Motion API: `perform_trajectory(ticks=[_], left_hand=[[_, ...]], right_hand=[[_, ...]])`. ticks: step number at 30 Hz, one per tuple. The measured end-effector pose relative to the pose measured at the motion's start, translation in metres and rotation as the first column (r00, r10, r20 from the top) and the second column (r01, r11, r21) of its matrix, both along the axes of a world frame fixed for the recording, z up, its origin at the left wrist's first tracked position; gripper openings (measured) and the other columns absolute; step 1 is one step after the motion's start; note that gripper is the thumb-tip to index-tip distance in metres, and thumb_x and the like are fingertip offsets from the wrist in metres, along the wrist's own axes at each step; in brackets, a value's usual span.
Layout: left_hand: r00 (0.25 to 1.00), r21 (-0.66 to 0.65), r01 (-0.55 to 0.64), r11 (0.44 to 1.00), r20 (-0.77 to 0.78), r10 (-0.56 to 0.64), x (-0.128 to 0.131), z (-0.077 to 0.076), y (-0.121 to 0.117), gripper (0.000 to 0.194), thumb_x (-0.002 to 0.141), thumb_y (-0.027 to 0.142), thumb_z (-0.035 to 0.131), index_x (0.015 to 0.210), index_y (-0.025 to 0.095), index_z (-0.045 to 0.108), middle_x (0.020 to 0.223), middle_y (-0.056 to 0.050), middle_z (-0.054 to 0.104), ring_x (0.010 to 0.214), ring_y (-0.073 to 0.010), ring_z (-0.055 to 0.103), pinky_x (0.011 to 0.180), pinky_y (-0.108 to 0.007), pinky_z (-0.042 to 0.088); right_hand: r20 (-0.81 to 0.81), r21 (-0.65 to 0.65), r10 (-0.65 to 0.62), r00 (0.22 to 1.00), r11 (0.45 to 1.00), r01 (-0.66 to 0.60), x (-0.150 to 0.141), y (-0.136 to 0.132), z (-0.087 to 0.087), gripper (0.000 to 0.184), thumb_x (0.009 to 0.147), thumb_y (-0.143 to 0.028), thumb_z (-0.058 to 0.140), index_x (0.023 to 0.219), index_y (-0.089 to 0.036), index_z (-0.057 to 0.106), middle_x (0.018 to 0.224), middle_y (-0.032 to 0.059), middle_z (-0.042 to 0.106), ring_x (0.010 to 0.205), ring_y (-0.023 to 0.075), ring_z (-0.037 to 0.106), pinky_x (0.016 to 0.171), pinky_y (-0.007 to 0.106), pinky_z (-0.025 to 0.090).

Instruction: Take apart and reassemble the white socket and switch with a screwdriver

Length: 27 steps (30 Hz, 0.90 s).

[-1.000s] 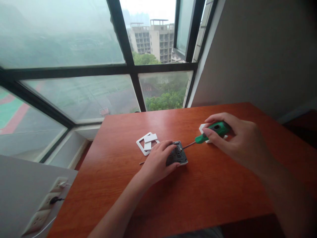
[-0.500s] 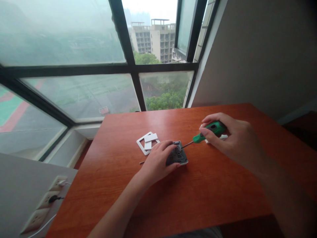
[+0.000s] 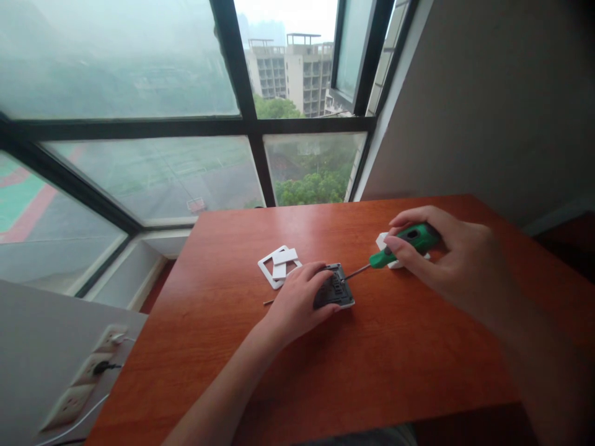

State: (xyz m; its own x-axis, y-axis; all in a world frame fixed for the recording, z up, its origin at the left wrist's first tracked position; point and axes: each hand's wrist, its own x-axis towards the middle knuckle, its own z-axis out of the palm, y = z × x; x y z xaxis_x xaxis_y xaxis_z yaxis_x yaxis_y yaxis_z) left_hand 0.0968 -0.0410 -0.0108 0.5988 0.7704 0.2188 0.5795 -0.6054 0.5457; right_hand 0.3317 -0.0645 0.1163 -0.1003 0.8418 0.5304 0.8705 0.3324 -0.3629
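My left hand grips a square grey wall switch with a white edge, thumb along its near side and fingers over its far side. The switch lies on the table, its grey inner face up and partly covered by my fingers. In my right hand is a screwdriver with a green and black handle, my fingers wrapped round it. Its metal shaft slants down to the left, and the tip meets the grey face near the switch's right edge.
Beyond my left hand a white square frame lies with white rectangular plates across it. White pieces lie behind the screwdriver. A thin metal rod pokes out beside my left hand. Windows border the wooden table; wall sockets are at left.
My right hand and the screwdriver have shifted slightly right, uncovering more of the white pieces behind. The tip stays at the switch. My left hand keeps its hold, and the view has moved a little.
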Motion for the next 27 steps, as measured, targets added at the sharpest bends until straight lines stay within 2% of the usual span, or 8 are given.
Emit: perform_trajectory(ticks=[10, 17, 27], left_hand=[[1.000, -0.007, -0.001, 1.000, -0.004, 0.001, 0.0003, 0.0005, -0.0002, 0.059, 0.076, 0.037, 0.075, 0.128, 0.024, 0.051, 0.140, -0.010, 0.049, 0.124, -0.0320, 0.049, 0.104, -0.049, 0.042], [1.000, -0.003, 0.001, 1.000, 0.015, 0.000, 0.0003, 0.0014, -0.0006, 0.058, 0.076, 0.037, 0.075, 0.128, 0.025, 0.052, 0.138, -0.011, 0.050, 0.123, -0.0321, 0.050, 0.103, -0.050, 0.043], [1.000, -0.003, -0.003, 1.000, 0.015, 0.003, 0.0007, -0.0003, -0.0010, 0.058, 0.076, 0.036, 0.076, 0.128, 0.026, 0.052, 0.138, -0.011, 0.049, 0.122, -0.0318, 0.051, 0.104, -0.050, 0.042]], right_hand=[[-0.015, -0.010, 0.018, 1.000, 1.000, -0.018, -0.0019, 0.0026, -0.0039, 0.016, 0.083, -0.034, 0.065, 0.093, -0.021, 0.063, 0.078, 0.0004, 0.072, 0.055, 0.0139, 0.064, 0.054, 0.026, 0.046], [-0.033, -0.070, 0.033, 0.999, 0.997, -0.035, -0.0043, 0.0040, -0.0034, 0.016, 0.084, -0.034, 0.063, 0.095, -0.021, 0.062, 0.083, 0.0019, 0.073, 0.059, 0.0157, 0.067, 0.057, 0.028, 0.048], [-0.012, -0.072, 0.037, 0.999, 0.997, -0.038, -0.0033, 0.0047, -0.0040, 0.017, 0.084, -0.035, 0.063, 0.094, -0.021, 0.062, 0.080, 0.0019, 0.072, 0.064, 0.0173, 0.067, 0.058, 0.028, 0.046]])
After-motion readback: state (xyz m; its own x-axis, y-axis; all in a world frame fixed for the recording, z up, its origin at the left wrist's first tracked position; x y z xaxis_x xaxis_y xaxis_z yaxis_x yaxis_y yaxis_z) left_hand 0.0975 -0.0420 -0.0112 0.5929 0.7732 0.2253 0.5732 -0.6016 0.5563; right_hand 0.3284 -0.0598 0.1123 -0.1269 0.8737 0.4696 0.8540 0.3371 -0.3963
